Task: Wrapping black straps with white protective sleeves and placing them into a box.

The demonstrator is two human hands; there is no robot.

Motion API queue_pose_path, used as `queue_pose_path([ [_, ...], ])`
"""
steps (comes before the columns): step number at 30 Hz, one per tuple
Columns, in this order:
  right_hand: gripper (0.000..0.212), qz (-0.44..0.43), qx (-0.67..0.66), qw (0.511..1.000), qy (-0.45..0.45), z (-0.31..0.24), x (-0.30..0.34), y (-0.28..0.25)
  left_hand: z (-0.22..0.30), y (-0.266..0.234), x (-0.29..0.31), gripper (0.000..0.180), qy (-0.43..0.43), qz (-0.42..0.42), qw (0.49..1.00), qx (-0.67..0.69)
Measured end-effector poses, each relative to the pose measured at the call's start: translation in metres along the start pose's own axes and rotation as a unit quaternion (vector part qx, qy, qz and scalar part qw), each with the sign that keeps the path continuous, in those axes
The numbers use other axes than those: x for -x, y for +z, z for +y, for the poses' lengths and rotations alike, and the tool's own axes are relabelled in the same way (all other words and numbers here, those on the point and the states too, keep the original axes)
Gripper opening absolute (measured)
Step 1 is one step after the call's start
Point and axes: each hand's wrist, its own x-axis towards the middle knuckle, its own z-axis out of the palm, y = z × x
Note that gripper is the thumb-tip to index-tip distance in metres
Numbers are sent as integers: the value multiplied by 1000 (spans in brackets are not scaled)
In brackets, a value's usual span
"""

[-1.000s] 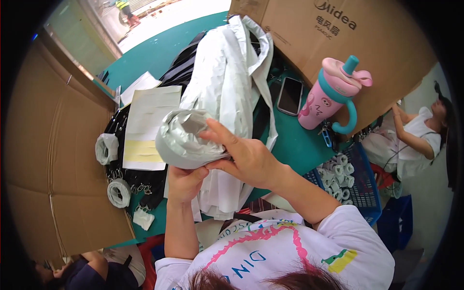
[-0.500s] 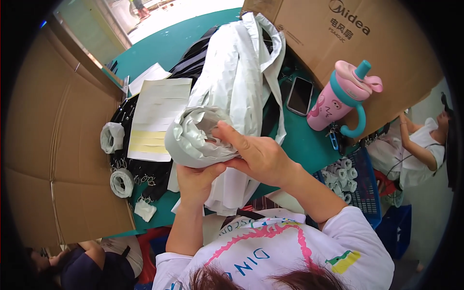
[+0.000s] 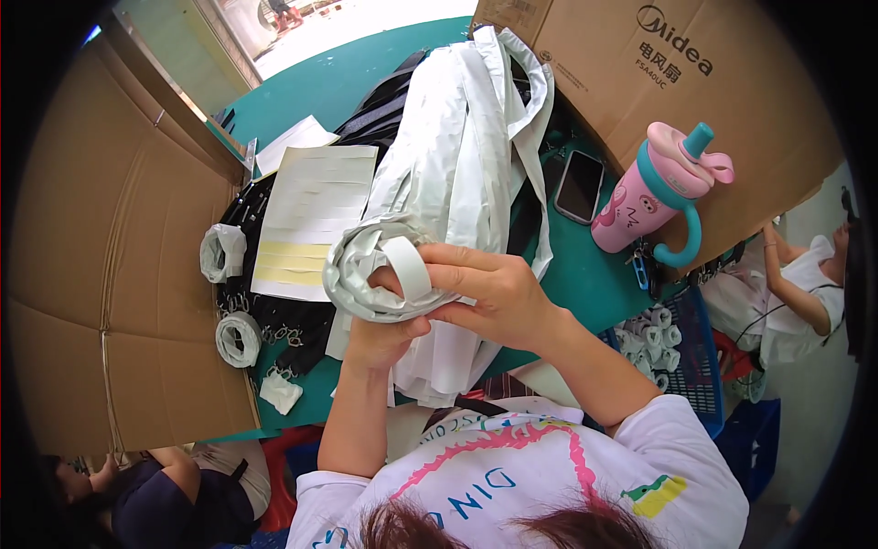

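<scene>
A coiled roll of white plastic-wrapped strap (image 3: 352, 293) is held up over the table, its spiral layers facing me. My left hand (image 3: 389, 340) grips it from below, with fingertips showing in the hole in its middle. My right hand (image 3: 494, 288) pinches its right side, where a smooth white band (image 3: 407, 270) curves across the coil. Beyond the roll lies a long bundle of white wrapped straps (image 3: 453, 156), stretching away over the table. A paper sheet with yellow strips (image 3: 311, 220) lies left of the roll.
Black straps with metal clips (image 3: 288, 334) and two small white rolls (image 3: 239, 339) lie at the left. A phone (image 3: 578, 187) and a pink tumbler (image 3: 645, 197) stand right. Cardboard (image 3: 137, 274) borders both sides. A blue basket (image 3: 695, 366) holds white rolls. Other people sit nearby.
The smooth white band now shows across the coil's right side, under my right fingers. My right hand has shifted from the coil's inside to its right edge. The view has moved slightly.
</scene>
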Motion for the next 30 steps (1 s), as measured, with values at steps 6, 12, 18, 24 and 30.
queue_pose_path([
  [6,33,45,25,996,76,7,-1,5,-5,23,-11,62,59,167,984,15],
  [12,33,74,276,953,-104,25,-11,-8,17,41,13,43,137,215,891,-376],
  [18,33,66,301,940,-144,41,-5,-5,27,55,-7,47,30,135,917,-375],
  [24,33,76,287,944,-146,40,-4,-5,31,57,-13,35,-54,109,931,-344],
  [30,33,127,203,971,-13,35,-7,-7,11,45,-5,29,32,108,947,-300],
])
